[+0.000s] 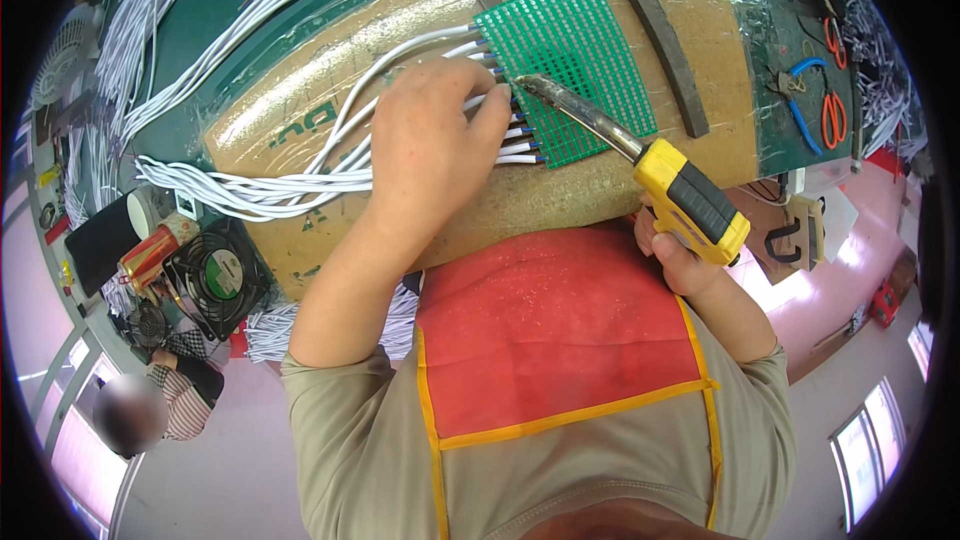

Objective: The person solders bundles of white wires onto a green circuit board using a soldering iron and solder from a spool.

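A green perforated circuit board (600,50) lies on the cardboard, with a row of white cables (415,43) running to its left edge. My left hand (435,125) is closed beside that edge, thumb and forefinger pinching a white cable at the board. My right hand (675,255) grips a yellow and black soldering gun (695,205) by its handle, its fingers partly hidden. The gun's metal tip points left and reaches over the board's left part, close to my left fingertips. Whether the tip touches the board I cannot tell.
Two dark metal bars (660,40) lie across the cardboard (300,75). Blue-handled pliers (795,100) and orange-handled scissors (833,120) sit at the right. Bundles of white cables (150,50) cover the far left. A black fan (215,275) stands lower left, near another person (185,400).
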`<state>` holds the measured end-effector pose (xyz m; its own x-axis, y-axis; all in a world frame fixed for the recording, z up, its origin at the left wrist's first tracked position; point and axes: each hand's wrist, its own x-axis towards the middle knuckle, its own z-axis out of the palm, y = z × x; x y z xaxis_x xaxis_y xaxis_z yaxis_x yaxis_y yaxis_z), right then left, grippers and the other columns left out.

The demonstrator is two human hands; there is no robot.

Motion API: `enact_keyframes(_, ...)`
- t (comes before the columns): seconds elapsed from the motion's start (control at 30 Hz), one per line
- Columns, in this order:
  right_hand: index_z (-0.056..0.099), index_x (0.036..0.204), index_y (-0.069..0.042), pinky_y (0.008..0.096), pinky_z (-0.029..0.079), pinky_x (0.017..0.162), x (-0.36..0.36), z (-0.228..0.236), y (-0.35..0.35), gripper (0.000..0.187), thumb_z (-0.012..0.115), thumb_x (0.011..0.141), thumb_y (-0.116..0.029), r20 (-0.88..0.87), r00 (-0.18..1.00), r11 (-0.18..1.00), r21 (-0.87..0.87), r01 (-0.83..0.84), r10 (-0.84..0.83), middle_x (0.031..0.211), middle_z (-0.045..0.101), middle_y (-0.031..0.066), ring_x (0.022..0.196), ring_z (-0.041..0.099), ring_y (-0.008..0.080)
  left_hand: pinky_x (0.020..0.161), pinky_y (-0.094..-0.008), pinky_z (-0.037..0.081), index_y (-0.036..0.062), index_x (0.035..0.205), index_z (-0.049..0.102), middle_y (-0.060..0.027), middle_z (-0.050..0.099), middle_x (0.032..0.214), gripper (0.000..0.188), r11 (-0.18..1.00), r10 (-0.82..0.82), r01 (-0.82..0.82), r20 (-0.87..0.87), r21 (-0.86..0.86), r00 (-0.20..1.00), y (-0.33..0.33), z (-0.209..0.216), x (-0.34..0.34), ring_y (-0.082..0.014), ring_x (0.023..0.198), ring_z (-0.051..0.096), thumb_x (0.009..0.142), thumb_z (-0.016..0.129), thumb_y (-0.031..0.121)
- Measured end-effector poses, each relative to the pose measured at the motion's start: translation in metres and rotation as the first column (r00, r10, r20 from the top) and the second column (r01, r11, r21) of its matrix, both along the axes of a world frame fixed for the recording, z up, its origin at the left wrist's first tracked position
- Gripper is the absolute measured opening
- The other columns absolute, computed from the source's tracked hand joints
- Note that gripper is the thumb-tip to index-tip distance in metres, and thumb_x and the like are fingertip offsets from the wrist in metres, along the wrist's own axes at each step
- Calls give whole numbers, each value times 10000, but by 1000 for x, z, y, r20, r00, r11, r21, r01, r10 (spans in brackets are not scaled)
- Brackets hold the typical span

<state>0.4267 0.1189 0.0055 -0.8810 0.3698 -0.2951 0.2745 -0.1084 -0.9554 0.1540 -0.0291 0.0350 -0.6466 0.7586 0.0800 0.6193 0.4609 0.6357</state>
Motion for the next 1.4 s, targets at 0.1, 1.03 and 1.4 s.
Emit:
enact_keyframes(0.1,635,1112,-26,324,506,700,-2,0,-1,276,700,855,-105,15,1000,999,39,-15,15,899,662,69,805,648,193,697,-392,488,21,800,669,-139,651,788,153,1000,3,-3,-4,-5,1000,0,0,0,-308,747,627,816,704,168)
enact_keyframes(1.03,425,1337,-8,242,392,446,-37,19,29,481,464,1007,-356,-120,869,471,-871,141,-481,733,462,12,483,432,83,718,-372,495,7,853,681,-137,665,839,168,997,37,-35,36,-75,999,1,8,3,-288,770,639,839,697,174)
enact_keyframes(1.4,443,1345,8,239,387,466,-35,27,51,493,468,1011,-354,-89,813,547,-781,302,-575,737,445,5,511,417,77,723,-444,473,28,785,658,-137,641,792,148,998,48,-47,33,-33,998,2,7,4,-335,792,611,822,687,168)
